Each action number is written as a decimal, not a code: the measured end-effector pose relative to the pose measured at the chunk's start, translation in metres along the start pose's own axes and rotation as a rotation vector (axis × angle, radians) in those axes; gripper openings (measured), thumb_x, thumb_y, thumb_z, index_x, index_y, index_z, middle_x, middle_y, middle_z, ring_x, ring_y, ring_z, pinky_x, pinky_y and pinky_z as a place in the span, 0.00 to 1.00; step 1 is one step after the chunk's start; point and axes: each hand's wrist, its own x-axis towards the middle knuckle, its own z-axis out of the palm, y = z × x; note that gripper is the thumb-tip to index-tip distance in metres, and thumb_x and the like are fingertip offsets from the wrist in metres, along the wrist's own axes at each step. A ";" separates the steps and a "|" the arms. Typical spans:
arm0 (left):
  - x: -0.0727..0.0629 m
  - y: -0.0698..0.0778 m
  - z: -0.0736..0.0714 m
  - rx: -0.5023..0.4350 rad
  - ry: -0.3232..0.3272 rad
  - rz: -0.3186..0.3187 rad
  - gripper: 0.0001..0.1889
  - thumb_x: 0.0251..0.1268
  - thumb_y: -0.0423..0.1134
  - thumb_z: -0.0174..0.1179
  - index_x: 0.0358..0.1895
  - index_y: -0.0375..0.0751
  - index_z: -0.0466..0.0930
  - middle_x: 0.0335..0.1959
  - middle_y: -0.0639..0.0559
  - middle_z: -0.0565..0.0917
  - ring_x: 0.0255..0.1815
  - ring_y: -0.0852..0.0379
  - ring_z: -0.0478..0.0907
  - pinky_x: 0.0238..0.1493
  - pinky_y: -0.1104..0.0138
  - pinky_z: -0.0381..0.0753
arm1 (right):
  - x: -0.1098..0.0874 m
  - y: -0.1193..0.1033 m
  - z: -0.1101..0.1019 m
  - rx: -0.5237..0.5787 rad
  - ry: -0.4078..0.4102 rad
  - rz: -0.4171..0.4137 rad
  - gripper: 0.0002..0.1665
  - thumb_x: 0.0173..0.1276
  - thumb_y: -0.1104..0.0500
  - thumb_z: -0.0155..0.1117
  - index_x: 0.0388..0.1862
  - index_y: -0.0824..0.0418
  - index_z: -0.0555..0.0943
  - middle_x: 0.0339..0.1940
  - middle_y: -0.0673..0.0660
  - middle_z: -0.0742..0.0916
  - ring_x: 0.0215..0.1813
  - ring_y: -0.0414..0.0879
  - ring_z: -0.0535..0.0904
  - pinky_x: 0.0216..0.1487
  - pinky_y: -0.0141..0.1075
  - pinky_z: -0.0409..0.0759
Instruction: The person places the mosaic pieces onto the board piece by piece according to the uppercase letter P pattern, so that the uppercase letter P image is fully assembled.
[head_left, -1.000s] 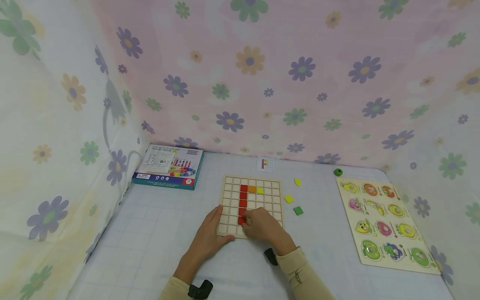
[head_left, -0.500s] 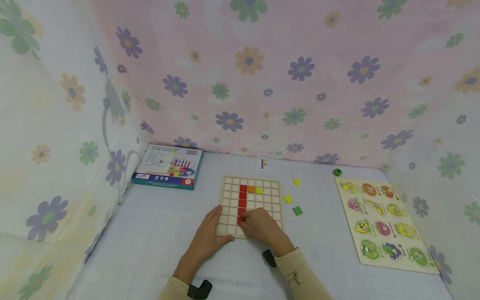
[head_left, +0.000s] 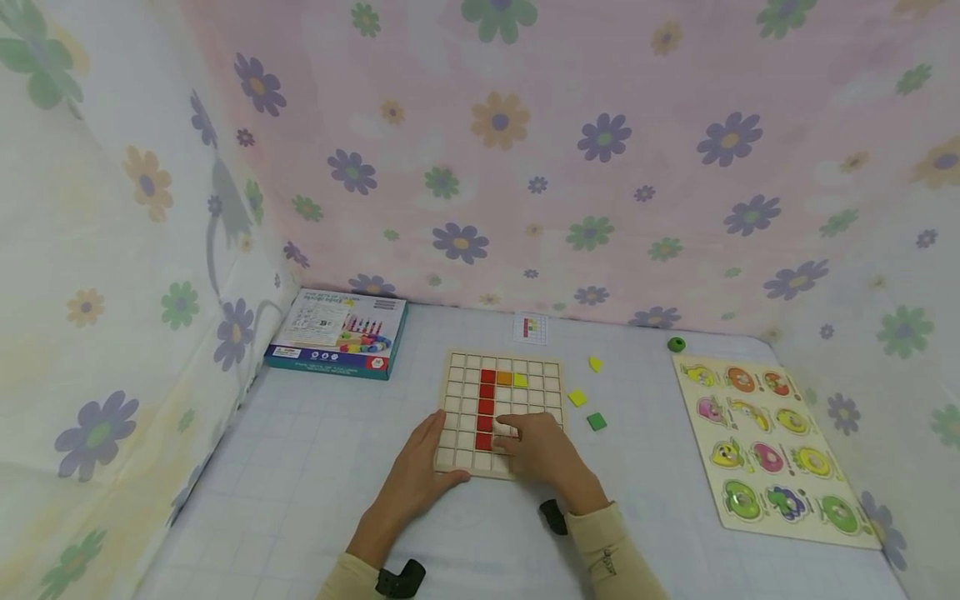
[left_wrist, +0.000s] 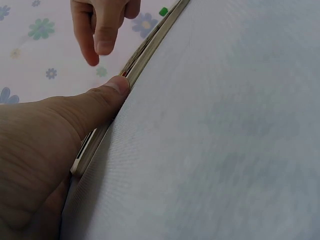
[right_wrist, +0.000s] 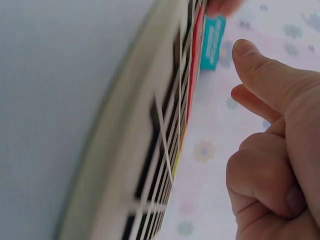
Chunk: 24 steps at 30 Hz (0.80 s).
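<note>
A wooden grid board lies on the table with a column of several red tiles in its cells. An orange tile and a yellow tile sit right of the top red one. My left hand holds the board's near left corner, thumb on the front edge, fingers along the left side. Over the lower part of the board hovers my right hand, thumb and index finger apart with nothing between them. In the right wrist view its other fingers are curled in.
Right of the board lie two loose yellow pieces and a green tile. Behind it is a small pattern card. A boxed set stands back left; a fruit puzzle board and a green bead are at the right.
My right hand has drawn back to the right from the lowest red tile, its fingertips parting. That tile now shows fully in its cell. The left hand stays put.
</note>
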 end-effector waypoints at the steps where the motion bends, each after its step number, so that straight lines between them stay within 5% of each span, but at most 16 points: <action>1: 0.000 0.000 0.000 -0.002 -0.001 -0.002 0.58 0.51 0.56 0.78 0.82 0.42 0.54 0.81 0.45 0.61 0.81 0.45 0.60 0.77 0.51 0.70 | -0.001 0.003 -0.003 0.017 0.005 0.015 0.24 0.68 0.46 0.71 0.60 0.53 0.86 0.39 0.51 0.91 0.34 0.38 0.77 0.39 0.35 0.81; 8: 0.000 0.001 0.001 -0.017 -0.007 -0.013 0.58 0.51 0.55 0.78 0.82 0.43 0.53 0.82 0.45 0.60 0.82 0.45 0.58 0.78 0.50 0.68 | -0.008 0.032 -0.024 0.116 0.073 0.096 0.24 0.66 0.50 0.74 0.60 0.54 0.86 0.17 0.46 0.75 0.22 0.39 0.62 0.23 0.29 0.63; 13: 0.000 0.001 0.002 -0.017 -0.012 -0.015 0.58 0.52 0.55 0.78 0.82 0.42 0.53 0.82 0.46 0.59 0.82 0.45 0.57 0.78 0.50 0.67 | -0.019 0.056 -0.036 0.159 0.114 0.172 0.26 0.66 0.49 0.73 0.63 0.54 0.85 0.15 0.47 0.67 0.20 0.40 0.56 0.20 0.30 0.59; 24: 0.000 0.000 0.002 -0.003 -0.013 -0.017 0.59 0.50 0.57 0.78 0.83 0.44 0.52 0.82 0.47 0.60 0.82 0.46 0.58 0.78 0.50 0.68 | -0.036 0.112 -0.045 0.143 0.266 0.253 0.27 0.64 0.48 0.76 0.61 0.55 0.86 0.17 0.47 0.66 0.20 0.40 0.58 0.19 0.30 0.59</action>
